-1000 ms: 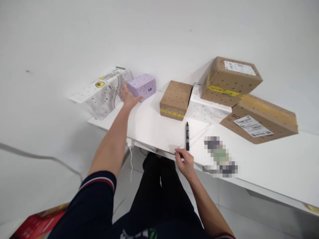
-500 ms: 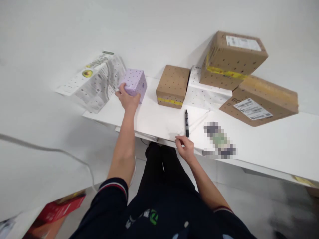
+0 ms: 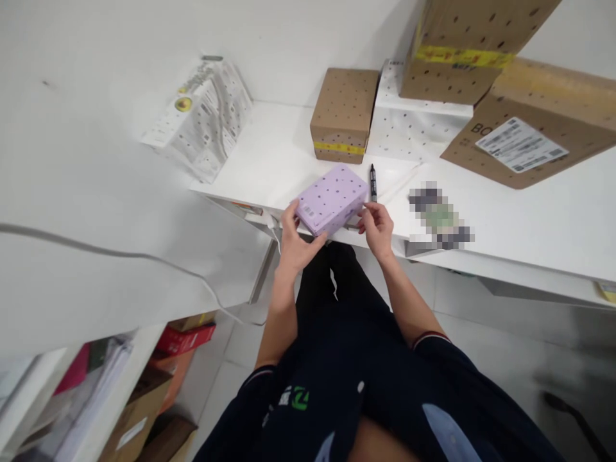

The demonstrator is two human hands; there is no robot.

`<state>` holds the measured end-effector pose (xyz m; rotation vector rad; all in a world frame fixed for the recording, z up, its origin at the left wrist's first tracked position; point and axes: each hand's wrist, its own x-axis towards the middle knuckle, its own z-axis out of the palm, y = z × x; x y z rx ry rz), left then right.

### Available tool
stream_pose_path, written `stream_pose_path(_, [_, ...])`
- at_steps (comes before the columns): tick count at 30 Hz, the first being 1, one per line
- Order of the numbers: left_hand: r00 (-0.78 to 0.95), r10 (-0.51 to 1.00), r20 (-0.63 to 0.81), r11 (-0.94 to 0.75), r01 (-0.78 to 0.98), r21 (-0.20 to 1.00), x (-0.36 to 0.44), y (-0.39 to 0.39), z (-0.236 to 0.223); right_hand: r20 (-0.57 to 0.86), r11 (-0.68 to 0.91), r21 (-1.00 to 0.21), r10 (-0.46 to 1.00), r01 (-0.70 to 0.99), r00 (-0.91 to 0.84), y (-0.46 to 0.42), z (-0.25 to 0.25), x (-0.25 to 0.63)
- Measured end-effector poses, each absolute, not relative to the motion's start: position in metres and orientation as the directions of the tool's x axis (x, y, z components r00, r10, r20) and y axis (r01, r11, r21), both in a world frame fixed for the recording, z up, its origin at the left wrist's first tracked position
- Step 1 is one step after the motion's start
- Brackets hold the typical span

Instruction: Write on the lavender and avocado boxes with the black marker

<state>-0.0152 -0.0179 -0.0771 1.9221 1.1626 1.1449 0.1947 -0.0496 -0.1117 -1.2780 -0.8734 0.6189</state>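
Observation:
A small purple cardboard box [image 3: 333, 196] with dark spots and a barcode tilts over the front edge of the white table. My left hand [image 3: 298, 240] grips its near left end, thumb on the near side and fingers on the left. At the box's right end is my right hand [image 3: 379, 228], its fingers loosely bent and apart; whether the fingertips touch the box is unclear. A black marker [image 3: 373, 183] lies on the table just beyond my right hand.
On the white table [image 3: 274, 138] stand a clear printed package [image 3: 205, 122], a brown box [image 3: 344, 112], a white box [image 3: 418, 128] under a larger brown carton [image 3: 452, 70], and a labelled carton [image 3: 539, 128]. A pixelated item [image 3: 440, 215] lies rightward. A cable [image 3: 144, 253] hangs left.
My left hand has brought the purple box from beside the clear package rightward to the table's front edge, turning it. My right hand has moved to the box's right end. The view has shifted.

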Motion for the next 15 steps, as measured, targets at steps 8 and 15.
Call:
stream_pose_path(8, [0.176,0.954,0.241,-0.283,0.273,0.919,0.002,-0.031,-0.090,0.233,0.152,-0.971,0.755,0.183,0.612,-0.065,-0.105,0.199])
stream_pose_path(15, [0.091,0.983,0.161,-0.180,0.256,0.950,0.003,-0.036,-0.093,0.273,0.157,-0.948,0.849,0.277,0.453,-0.056,-0.092,0.196])
